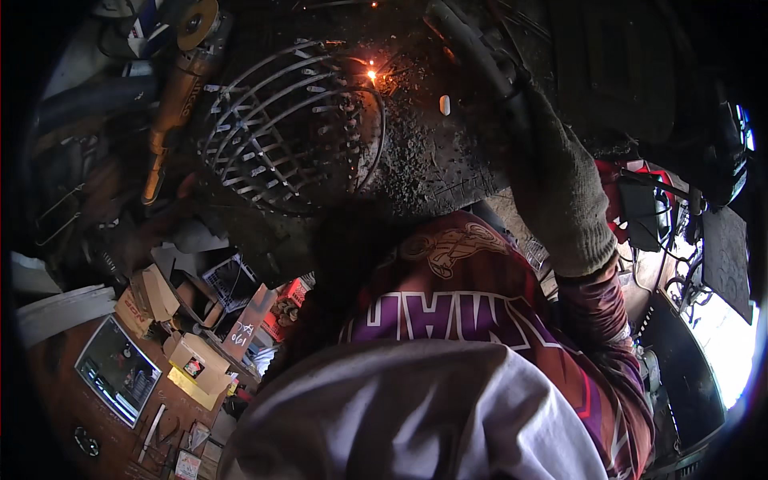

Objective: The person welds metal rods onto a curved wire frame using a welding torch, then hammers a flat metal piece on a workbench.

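My right hand (544, 152) wears a grey knit glove and reaches forward on the right, its fingers closed in deep shadow around a dark, tube-shaped tool (474, 44). To the left of that tool, a bright orange spark (372, 74) glows at the edge of a round basket-like frame (280, 128) made of bent metal rods with short bar pieces. The frame rests on a dark, grit-covered work surface (432, 164). A black shape at the frame's near edge may be my left arm; shadow hides the left hand and its fingers.
An orange angle grinder (176, 100) lies left of the frame. Lower left, a brown board (60, 384) bears a dark glass-like panel (118, 370) and open cardboard boxes (196, 364). Cables and a red-and-black object (640, 192) are on the right.
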{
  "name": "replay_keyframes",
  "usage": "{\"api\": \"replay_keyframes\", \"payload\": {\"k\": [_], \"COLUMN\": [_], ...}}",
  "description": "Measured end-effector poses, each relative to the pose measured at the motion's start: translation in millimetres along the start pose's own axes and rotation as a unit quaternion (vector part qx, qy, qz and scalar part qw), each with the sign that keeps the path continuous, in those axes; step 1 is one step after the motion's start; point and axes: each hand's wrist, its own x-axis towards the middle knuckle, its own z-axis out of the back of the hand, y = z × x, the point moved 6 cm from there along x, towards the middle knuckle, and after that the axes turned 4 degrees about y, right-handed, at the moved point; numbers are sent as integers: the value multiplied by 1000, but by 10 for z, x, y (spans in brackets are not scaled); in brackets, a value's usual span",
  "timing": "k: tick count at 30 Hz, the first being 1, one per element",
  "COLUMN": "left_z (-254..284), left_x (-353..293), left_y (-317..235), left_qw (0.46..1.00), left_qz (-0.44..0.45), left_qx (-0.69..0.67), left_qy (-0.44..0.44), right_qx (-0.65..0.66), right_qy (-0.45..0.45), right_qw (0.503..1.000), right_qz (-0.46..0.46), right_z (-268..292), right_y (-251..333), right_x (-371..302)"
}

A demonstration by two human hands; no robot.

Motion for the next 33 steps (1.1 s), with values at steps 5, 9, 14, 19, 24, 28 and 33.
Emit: {"api": "replay_keyframes", "payload": {"k": [5, 9, 14, 19, 24, 28, 33], "left_z": [199, 229, 221, 37, 1, 101, -73], "left_x": [142, 157, 148, -120, -84, -13, -39], "left_y": [-114, -98, -86, -147, -32, -21, 81], "left_qw": [999, 997, 996, 976, 998, 998, 993], "left_qz": [8, 16, 6, -61, -3, 29, 22], "left_qx": [-33, -55, -62, 180, 25, -45, -113], "left_qy": [-25, -49, -67, -106, -65, -24, 27], "right_qx": [20, 7, 19, -11, 6, 38, 11], "right_qy": [40, 29, 36, -15, 14, -58, -44], "right_qw": [997, 999, 998, 999, 1000, 994, 999], "right_qz": [-56, -37, -51, 30, -8, 83, -28], "right_z": [-12, -19, -4, -40, -33, -8, 145], "right_y": [-9, -14, 5, -16, -27, -3, -14], "right_x": [8, 9, 31, -5, 5, -10, 29]}}
